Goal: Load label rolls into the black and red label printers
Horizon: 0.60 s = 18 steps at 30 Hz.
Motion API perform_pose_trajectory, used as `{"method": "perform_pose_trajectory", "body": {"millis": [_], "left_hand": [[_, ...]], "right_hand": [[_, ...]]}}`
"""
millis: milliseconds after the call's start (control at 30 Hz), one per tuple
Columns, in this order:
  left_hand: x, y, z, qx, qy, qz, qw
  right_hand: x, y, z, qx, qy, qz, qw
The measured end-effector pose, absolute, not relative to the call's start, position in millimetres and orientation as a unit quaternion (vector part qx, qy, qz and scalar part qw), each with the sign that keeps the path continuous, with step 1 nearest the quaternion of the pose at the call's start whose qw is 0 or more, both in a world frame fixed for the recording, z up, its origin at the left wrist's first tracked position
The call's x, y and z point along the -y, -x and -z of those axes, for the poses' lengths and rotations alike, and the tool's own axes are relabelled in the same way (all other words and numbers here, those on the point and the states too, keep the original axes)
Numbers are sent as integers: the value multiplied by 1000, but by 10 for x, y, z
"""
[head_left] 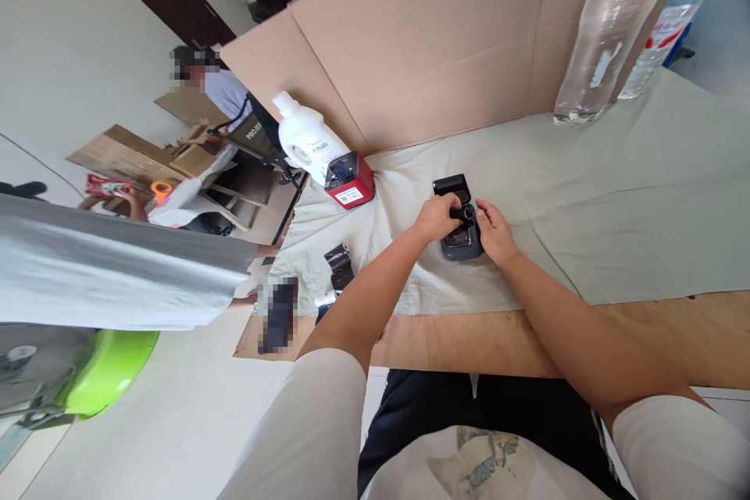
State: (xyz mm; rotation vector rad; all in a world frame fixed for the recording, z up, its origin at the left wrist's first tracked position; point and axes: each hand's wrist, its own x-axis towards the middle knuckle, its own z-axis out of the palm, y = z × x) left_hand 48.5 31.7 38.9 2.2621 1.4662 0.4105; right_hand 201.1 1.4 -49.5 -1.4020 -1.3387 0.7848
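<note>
A small dark grey label printer (pixel 458 244) with its lid (pixel 451 186) flipped up sits on the pale cloth (pixel 615 195) in front of me. My left hand (pixel 437 217) and my right hand (pixel 494 230) meet over its open compartment, both pinching a small black roll (pixel 467 212) at the printer's mouth. The left hand grips the roll's left end, and the right hand's fingers touch its right end and the printer's side.
A red and black printer (pixel 350 180) and a white detergent bottle (pixel 308 139) stand left of it. Black parts (pixel 338 267) lie near the table's left edge. A cardboard wall (pixel 445 39) backs the table, with two clear bottles (pixel 609 31) at right. A person sits at far left.
</note>
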Motion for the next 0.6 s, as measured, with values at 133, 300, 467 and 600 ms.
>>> {"method": "perform_pose_trajectory", "body": {"millis": [133, 300, 467, 600], "left_hand": [[-295, -219, -388, -500, -789, -216, 284], [-298, -112, -304, -514, -800, -182, 250], [-281, -157, -175, -513, -753, -283, 300], [-295, -96, -148, -484, -717, -315, 390]], "right_hand": [[25, -1993, 481, 594, 566, -314, 477], [97, -1933, 478, 679, 515, -293, 434], [130, -1961, 411, 732, 469, -276, 410], [218, -1942, 274, 747, 476, -266, 380]]}}
